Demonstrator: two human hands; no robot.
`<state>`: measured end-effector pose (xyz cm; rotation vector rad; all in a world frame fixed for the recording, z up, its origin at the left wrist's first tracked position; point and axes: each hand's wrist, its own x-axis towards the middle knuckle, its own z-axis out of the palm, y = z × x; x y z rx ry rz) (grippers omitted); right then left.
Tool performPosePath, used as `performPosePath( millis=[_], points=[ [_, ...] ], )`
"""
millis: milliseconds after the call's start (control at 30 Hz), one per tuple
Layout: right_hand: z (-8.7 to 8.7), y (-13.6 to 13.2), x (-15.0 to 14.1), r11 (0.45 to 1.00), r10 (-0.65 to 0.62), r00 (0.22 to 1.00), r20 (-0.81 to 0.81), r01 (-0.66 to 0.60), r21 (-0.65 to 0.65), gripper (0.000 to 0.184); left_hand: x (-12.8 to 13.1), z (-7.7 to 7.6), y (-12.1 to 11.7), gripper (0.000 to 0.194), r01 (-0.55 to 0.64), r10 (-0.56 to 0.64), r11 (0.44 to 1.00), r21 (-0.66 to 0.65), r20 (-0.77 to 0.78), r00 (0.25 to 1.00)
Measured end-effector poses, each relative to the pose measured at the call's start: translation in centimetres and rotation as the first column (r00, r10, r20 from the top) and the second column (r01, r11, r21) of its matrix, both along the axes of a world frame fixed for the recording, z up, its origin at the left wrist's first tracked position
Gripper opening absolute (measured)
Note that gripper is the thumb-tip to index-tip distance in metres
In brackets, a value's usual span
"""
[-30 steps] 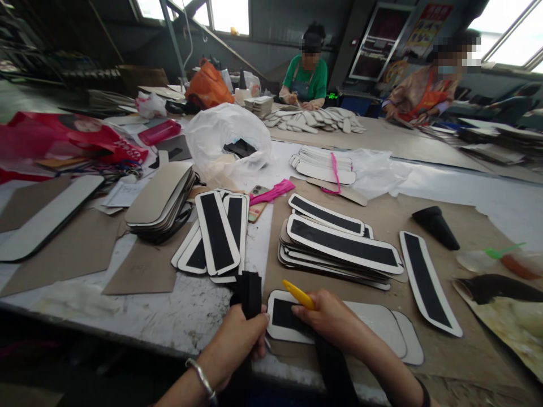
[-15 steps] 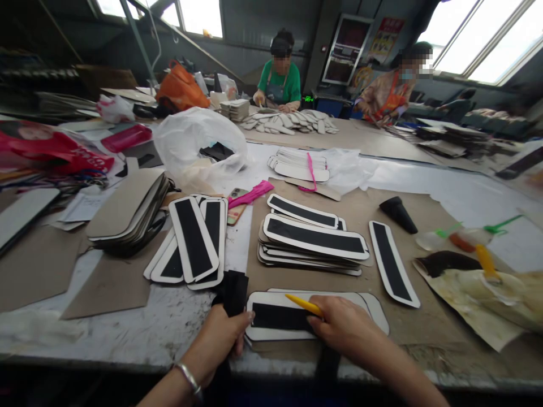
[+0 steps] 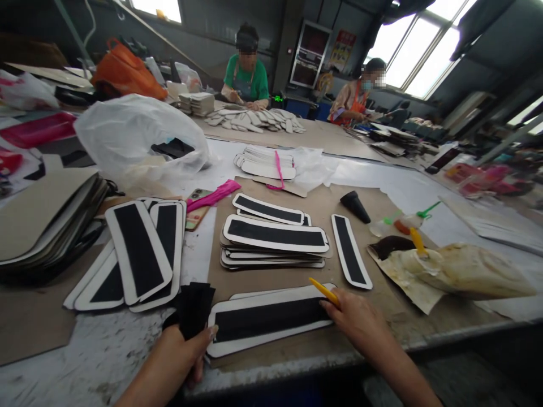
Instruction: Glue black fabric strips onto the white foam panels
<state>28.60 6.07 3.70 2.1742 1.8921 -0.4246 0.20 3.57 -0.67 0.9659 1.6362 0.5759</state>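
A poster [image 3: 343, 50] is showing unreadable lettering; near the worktop's [image 3: 97, 362] edge, the left grip [image 3: 182, 350] is pinching black strips [image 3: 194, 308], the right grip [image 3: 356, 314] a yellow tool [image 3: 324, 291].

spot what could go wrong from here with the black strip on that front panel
The black strip could slip askew: the right hand works at its end while also holding a yellow tool. The front panel lies near the edge of the table and might get nudged. The uneven stack behind could slide if bumped.
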Motion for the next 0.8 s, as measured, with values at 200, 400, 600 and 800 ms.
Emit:
performPosePath(
  millis=[200,400,600,800],
  points=[
    [-0.1,0.7,0.0,0.999,0.037,0.999,0.031,-0.036,-0.012,0.022,0.1,-0.8,0.1,0.052,-0.023,0.022,0.998,-0.066,-0.008,1.000],
    [-0.4,1.4,0.1,0.997,0.078,0.995,0.060,-0.076,-0.032,0.021,0.1,-1.0,0.1,0.052,-0.021,0.019,0.996,-0.084,-0.022,1.000],
    [-0.7,1.6,0.0,0.995,0.097,0.992,0.083,-0.093,-0.044,0.021,0.4,-0.4,0.3,0.049,-0.042,0.040,0.993,-0.106,-0.020,0.999],
    [-0.7,1.1,0.7,0.998,0.062,0.995,0.080,-0.062,-0.006,0.017,0.7,0.1,0.4,0.051,-0.078,0.078,0.989,-0.129,-0.001,0.997]
  ],
)
